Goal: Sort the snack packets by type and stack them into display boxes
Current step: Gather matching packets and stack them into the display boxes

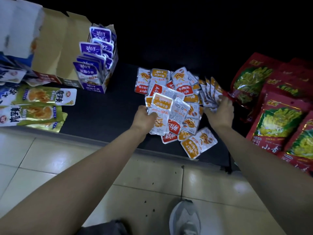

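Gripping orange packets (162, 106), left hand (144, 118) and right hand (220, 112), purple packets (88, 72) filling display box (94, 89)

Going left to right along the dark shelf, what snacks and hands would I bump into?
Green packets → purple packets in their display box → left hand gripping orange packets → right hand gripping a fan of packets → big red bags.

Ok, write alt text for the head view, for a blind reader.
Two hands work over a pile of orange and red snack packets: the left hand grips a stack of orange packets, the right hand a fanned bunch. Purple packets fill a display box at left; red bags lie at right.
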The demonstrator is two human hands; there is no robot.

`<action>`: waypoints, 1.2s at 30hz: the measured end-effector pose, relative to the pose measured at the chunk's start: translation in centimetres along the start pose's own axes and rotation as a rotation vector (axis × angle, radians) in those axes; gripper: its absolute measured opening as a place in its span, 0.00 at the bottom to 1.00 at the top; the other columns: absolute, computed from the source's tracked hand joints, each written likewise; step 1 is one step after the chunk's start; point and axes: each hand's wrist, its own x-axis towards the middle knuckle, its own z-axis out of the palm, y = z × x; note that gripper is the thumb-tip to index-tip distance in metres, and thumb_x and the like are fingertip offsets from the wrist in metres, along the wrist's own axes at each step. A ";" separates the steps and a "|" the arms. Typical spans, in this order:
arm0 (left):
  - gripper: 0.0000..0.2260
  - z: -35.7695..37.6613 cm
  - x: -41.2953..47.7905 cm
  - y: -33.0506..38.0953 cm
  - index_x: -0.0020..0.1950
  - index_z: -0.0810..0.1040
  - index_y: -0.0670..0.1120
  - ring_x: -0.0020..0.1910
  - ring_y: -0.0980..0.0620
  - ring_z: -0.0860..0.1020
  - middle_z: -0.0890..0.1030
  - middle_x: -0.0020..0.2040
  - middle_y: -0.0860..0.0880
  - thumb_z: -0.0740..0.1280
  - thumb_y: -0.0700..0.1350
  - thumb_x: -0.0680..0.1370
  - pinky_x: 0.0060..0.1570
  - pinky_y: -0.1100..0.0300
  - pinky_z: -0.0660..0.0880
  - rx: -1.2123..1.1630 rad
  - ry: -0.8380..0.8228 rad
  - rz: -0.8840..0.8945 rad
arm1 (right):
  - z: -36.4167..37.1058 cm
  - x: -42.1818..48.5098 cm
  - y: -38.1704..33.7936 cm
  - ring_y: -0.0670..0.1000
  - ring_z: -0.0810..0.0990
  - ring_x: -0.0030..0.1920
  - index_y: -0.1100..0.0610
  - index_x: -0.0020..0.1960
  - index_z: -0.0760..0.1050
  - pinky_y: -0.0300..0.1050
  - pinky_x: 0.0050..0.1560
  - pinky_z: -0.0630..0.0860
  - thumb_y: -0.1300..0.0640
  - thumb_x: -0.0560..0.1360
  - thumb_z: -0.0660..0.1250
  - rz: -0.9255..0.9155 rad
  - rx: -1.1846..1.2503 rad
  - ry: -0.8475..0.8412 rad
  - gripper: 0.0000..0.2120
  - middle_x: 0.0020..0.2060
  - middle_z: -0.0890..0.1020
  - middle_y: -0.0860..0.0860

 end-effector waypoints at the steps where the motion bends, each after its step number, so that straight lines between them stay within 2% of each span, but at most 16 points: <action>1: 0.06 0.2 0.1 0.2 0.56 0.68 0.44 0.44 0.51 0.79 0.78 0.49 0.46 0.63 0.39 0.80 0.39 0.60 0.76 -0.008 -0.001 0.004 | 0.2 0.8 0.2 0.61 0.62 0.73 0.61 0.74 0.61 0.58 0.69 0.64 0.49 0.75 0.71 0.018 -0.035 -0.043 0.34 0.73 0.63 0.60; 4: 0.07 1.0 0.4 0.6 0.56 0.68 0.43 0.46 0.51 0.79 0.78 0.50 0.46 0.63 0.39 0.80 0.41 0.60 0.77 -0.026 -0.001 0.005 | 0.7 2.8 0.3 0.59 0.56 0.76 0.57 0.78 0.52 0.59 0.71 0.59 0.42 0.74 0.69 0.034 -0.103 -0.170 0.42 0.79 0.52 0.55; 6: 0.07 1.3 0.5 0.6 0.57 0.68 0.43 0.48 0.50 0.79 0.78 0.51 0.46 0.64 0.38 0.80 0.42 0.60 0.77 -0.043 -0.002 -0.004 | 1.4 3.8 0.1 0.62 0.60 0.74 0.56 0.78 0.55 0.59 0.69 0.61 0.40 0.74 0.68 0.039 -0.147 -0.195 0.41 0.78 0.57 0.56; 9: 0.08 1.5 0.6 0.3 0.57 0.68 0.44 0.52 0.48 0.80 0.79 0.55 0.44 0.64 0.38 0.80 0.43 0.60 0.77 -0.059 0.007 -0.020 | 2.1 4.7 0.0 0.65 0.66 0.66 0.59 0.72 0.65 0.58 0.62 0.66 0.42 0.75 0.67 -0.023 -0.271 -0.135 0.32 0.69 0.69 0.61; 11: 0.08 1.6 0.7 0.2 0.57 0.68 0.44 0.52 0.47 0.80 0.79 0.56 0.43 0.64 0.38 0.80 0.43 0.60 0.77 -0.065 0.015 -0.026 | 2.1 4.9 0.1 0.65 0.67 0.64 0.62 0.69 0.67 0.57 0.58 0.69 0.44 0.75 0.67 -0.078 -0.328 -0.115 0.30 0.65 0.70 0.64; 14: 0.08 1.6 0.8 0.0 0.56 0.68 0.44 0.53 0.47 0.80 0.79 0.56 0.43 0.64 0.38 0.80 0.45 0.58 0.77 -0.065 0.025 -0.038 | 1.7 5.4 0.2 0.65 0.69 0.62 0.61 0.70 0.66 0.55 0.51 0.72 0.45 0.74 0.69 -0.117 -0.344 -0.151 0.31 0.62 0.71 0.65; 16: 0.08 1.7 0.9 -0.1 0.56 0.68 0.44 0.51 0.48 0.79 0.79 0.55 0.44 0.64 0.38 0.80 0.42 0.60 0.77 -0.066 0.030 -0.040 | 1.4 6.0 0.4 0.65 0.74 0.55 0.61 0.65 0.69 0.53 0.42 0.72 0.43 0.74 0.70 -0.169 -0.376 -0.152 0.29 0.55 0.73 0.66; 18: 0.08 1.9 1.1 -0.1 0.56 0.68 0.44 0.50 0.49 0.79 0.78 0.54 0.45 0.64 0.38 0.80 0.41 0.61 0.77 -0.062 0.032 -0.037 | 1.1 6.3 0.5 0.62 0.77 0.43 0.62 0.55 0.71 0.47 0.33 0.66 0.47 0.75 0.69 -0.270 -0.437 -0.146 0.20 0.44 0.76 0.63; 20: 0.08 2.3 1.1 -0.2 0.56 0.68 0.44 0.51 0.48 0.80 0.79 0.54 0.45 0.65 0.38 0.80 0.45 0.58 0.77 -0.065 0.029 -0.037 | 0.6 6.2 0.6 0.60 0.76 0.36 0.63 0.56 0.73 0.45 0.29 0.63 0.56 0.79 0.65 -0.328 -0.497 -0.142 0.11 0.36 0.75 0.60; 22: 0.07 2.5 1.1 -0.2 0.54 0.69 0.45 0.51 0.48 0.80 0.79 0.53 0.45 0.65 0.37 0.80 0.48 0.55 0.78 -0.072 0.019 -0.025 | 0.2 5.7 0.6 0.60 0.75 0.32 0.65 0.60 0.75 0.44 0.27 0.61 0.60 0.80 0.60 -0.342 -0.493 -0.098 0.12 0.32 0.75 0.60; 25: 0.06 2.7 1.1 -0.3 0.52 0.70 0.46 0.51 0.47 0.81 0.80 0.54 0.44 0.65 0.37 0.79 0.49 0.55 0.78 -0.090 0.005 -0.011 | -0.5 3.8 0.1 0.59 0.72 0.29 0.67 0.55 0.77 0.44 0.29 0.61 0.64 0.78 0.60 -0.358 -0.350 -0.026 0.10 0.28 0.71 0.57; 28: 0.07 3.0 0.9 -0.5 0.57 0.72 0.42 0.54 0.47 0.81 0.80 0.56 0.44 0.65 0.37 0.80 0.47 0.58 0.78 -0.117 -0.003 -0.027 | -1.2 0.4 -1.8 0.61 0.77 0.33 0.67 0.55 0.78 0.46 0.33 0.61 0.63 0.77 0.61 -0.411 -0.195 0.013 0.11 0.32 0.75 0.62; 30: 0.10 3.3 0.7 -0.5 0.61 0.72 0.40 0.52 0.48 0.80 0.80 0.55 0.45 0.64 0.37 0.80 0.47 0.58 0.78 -0.143 -0.016 -0.047 | -1.2 -2.1 -3.1 0.56 0.74 0.32 0.64 0.61 0.77 0.43 0.31 0.61 0.62 0.75 0.59 -0.489 -0.114 -0.008 0.17 0.31 0.73 0.58; 32: 0.08 3.5 0.8 -0.6 0.59 0.71 0.42 0.49 0.49 0.80 0.80 0.51 0.47 0.64 0.36 0.80 0.49 0.55 0.77 -0.148 -0.019 -0.069 | -1.0 -4.2 -4.3 0.54 0.73 0.32 0.62 0.66 0.75 0.40 0.30 0.62 0.64 0.74 0.59 -0.597 -0.075 -0.077 0.21 0.32 0.75 0.57; 34: 0.08 3.5 0.7 -0.6 0.59 0.71 0.41 0.49 0.48 0.81 0.81 0.51 0.46 0.64 0.38 0.80 0.50 0.51 0.79 -0.156 -0.023 -0.122 | -0.3 -5.9 -5.0 0.56 0.80 0.42 0.61 0.67 0.74 0.45 0.34 0.72 0.65 0.74 0.63 -0.704 -0.095 -0.157 0.22 0.45 0.83 0.60; 36: 0.12 3.1 0.8 -0.7 0.62 0.73 0.41 0.49 0.45 0.83 0.82 0.54 0.42 0.63 0.44 0.80 0.45 0.50 0.81 -0.252 -0.029 -0.179 | 0.5 -7.0 -5.4 0.59 0.80 0.55 0.61 0.68 0.74 0.51 0.46 0.79 0.62 0.74 0.65 -0.775 -0.121 -0.198 0.22 0.59 0.81 0.58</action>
